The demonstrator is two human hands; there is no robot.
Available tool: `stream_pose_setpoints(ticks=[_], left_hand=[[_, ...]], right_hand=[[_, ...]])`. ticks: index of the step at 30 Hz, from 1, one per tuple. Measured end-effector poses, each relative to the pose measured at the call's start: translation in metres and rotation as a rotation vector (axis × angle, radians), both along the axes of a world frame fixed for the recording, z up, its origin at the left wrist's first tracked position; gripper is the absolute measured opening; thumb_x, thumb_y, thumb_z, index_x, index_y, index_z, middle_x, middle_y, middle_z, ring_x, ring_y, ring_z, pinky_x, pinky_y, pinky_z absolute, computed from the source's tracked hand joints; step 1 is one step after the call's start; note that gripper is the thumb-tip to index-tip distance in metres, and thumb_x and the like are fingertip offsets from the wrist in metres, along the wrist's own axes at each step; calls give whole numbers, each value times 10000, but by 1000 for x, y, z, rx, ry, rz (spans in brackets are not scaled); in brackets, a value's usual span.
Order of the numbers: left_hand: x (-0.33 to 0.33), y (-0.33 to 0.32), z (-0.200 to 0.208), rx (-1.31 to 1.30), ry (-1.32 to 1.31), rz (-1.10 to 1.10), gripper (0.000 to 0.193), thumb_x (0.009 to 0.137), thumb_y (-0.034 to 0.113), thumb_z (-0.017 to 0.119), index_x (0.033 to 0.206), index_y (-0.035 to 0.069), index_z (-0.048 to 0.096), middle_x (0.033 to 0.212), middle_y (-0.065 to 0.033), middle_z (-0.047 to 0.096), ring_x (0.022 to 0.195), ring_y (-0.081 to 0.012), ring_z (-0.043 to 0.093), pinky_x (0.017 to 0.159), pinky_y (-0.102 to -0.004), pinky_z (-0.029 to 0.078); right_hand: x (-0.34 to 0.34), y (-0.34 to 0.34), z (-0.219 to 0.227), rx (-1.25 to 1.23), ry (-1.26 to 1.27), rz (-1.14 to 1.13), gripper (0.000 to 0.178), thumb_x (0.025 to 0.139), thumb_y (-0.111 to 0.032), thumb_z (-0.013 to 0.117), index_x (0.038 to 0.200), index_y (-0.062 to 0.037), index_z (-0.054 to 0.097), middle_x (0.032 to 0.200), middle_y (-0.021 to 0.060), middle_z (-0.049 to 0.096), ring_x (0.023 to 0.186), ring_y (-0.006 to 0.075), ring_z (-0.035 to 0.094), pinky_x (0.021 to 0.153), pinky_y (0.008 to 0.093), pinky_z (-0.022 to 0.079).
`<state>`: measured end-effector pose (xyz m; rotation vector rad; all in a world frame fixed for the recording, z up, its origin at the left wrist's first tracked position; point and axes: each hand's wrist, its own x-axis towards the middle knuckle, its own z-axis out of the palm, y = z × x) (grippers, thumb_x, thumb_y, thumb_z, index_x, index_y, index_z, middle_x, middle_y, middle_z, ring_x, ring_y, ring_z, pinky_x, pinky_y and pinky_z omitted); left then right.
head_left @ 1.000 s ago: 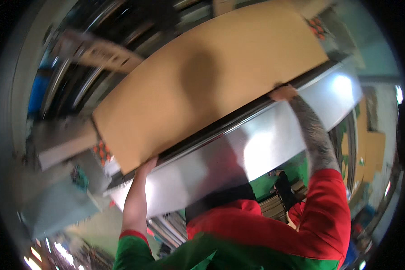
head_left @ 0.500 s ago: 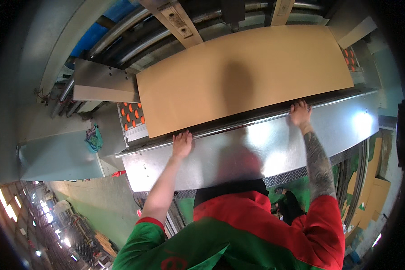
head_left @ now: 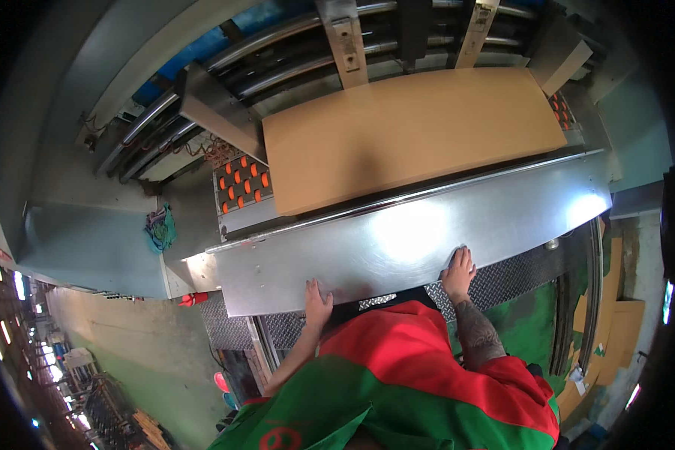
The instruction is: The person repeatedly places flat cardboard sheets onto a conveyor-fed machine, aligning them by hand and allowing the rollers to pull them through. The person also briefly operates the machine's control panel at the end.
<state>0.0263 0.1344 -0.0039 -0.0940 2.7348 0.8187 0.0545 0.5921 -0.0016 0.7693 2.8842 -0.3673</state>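
A large flat sheet of brown cardboard (head_left: 420,127) lies in the machine, beyond the raised rounded edge of a shiny metal plate (head_left: 337,262). My left hand (head_left: 318,301) rests at the near edge of this plate with its fingers stretched forward. Further right, my right hand (head_left: 459,274) also lies on the near edge, fingers extended and the tattooed forearm behind it. Neither hand holds anything, and both are apart from the cardboard.
Orange rollers (head_left: 241,180) show left of the cardboard, and more orange rollers (head_left: 559,111) at its right end. An upright metal guide (head_left: 221,112) stands at the left. A green rag (head_left: 160,229) hangs beside the machine. Cardboard pieces (head_left: 621,337) lie at the right.
Both hands have drawn back from the plate's far raised edge to its near edge. The metal guides beside the cardboard look shifted, and the head view has moved.
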Motion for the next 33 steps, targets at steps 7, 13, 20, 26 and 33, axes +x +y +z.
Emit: stream_pose_setpoints(ticks=[7,13,20,26,33], left_hand=[[-44,-116,7,-83,-61,43,851,910,286,725,1590,-37,327,1641,-350,277,1540,-473,271,1277,-493,258],[-23,-165,-14,-118,-44,1,920,882,332,766,1597,-36,319,1655,-353,225,1543,-479,242,1270,-518,247],[-13,-172,-26,-188,-24,-82,1025,854,406,798,1626,-1,260,1675,-322,182,1546,-480,211,1256,-568,214],[-16,-175,-17,-207,-117,-116,1013,871,393,784,1632,-6,248,1682,-309,172,1564,-445,193,1267,-550,207],[-7,-178,-17,-137,-10,-62,979,877,354,777,1634,14,258,1704,-289,136,1569,-455,189,1285,-542,184]], right_hand=[[-51,-35,26,-134,161,-229,549,916,-203,642,1424,-20,547,1609,218,391,1475,419,384,1138,600,401],[-9,-148,36,-154,194,-2,574,911,-203,621,1440,-2,525,1587,253,400,1436,450,412,1117,598,425],[114,-235,3,-435,-184,-174,499,944,-353,626,1286,8,667,1407,259,600,1314,447,567,1098,488,474],[140,-177,-64,-352,-564,131,566,994,-465,523,1269,0,692,1325,273,665,1279,453,598,1058,499,497],[115,-168,-54,-385,-387,328,472,1011,-426,531,1187,-22,697,1248,269,692,1178,473,638,1010,528,510]])
